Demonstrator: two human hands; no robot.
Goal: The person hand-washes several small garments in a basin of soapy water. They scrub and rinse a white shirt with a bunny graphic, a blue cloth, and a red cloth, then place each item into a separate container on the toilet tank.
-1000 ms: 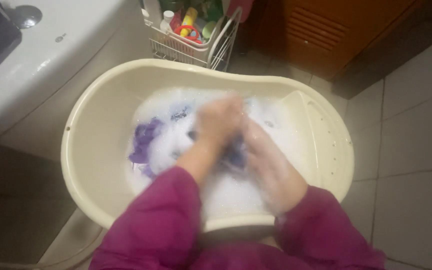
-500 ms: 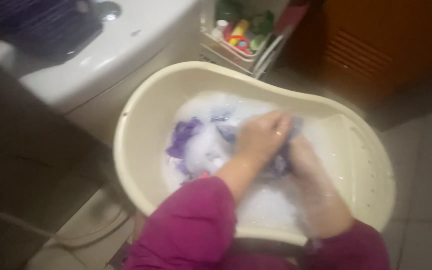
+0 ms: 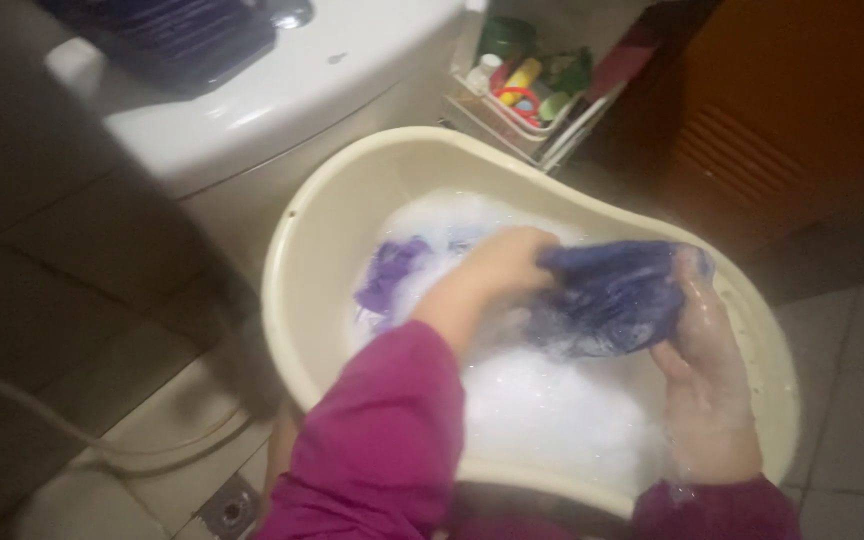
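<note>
Your left hand [image 3: 507, 262] is clenched on one end of a wet dark-blue garment [image 3: 612, 295], and your right hand [image 3: 702, 340] grips the other end, fingers curled up around the cloth. Between them you hold it stretched and lifted just above the suds [image 3: 542, 410], so it sits over the middle of the cream plastic tub [image 3: 322, 230] and any run-off would land back inside. A second, lighter purple cloth [image 3: 392, 272] lies in the foam at the tub's far left, apart from your hands. The tub sits on the tiled floor [image 3: 852, 400], beside a white appliance [image 3: 282, 110] and a wire rack of bottles [image 3: 527, 95].
</note>
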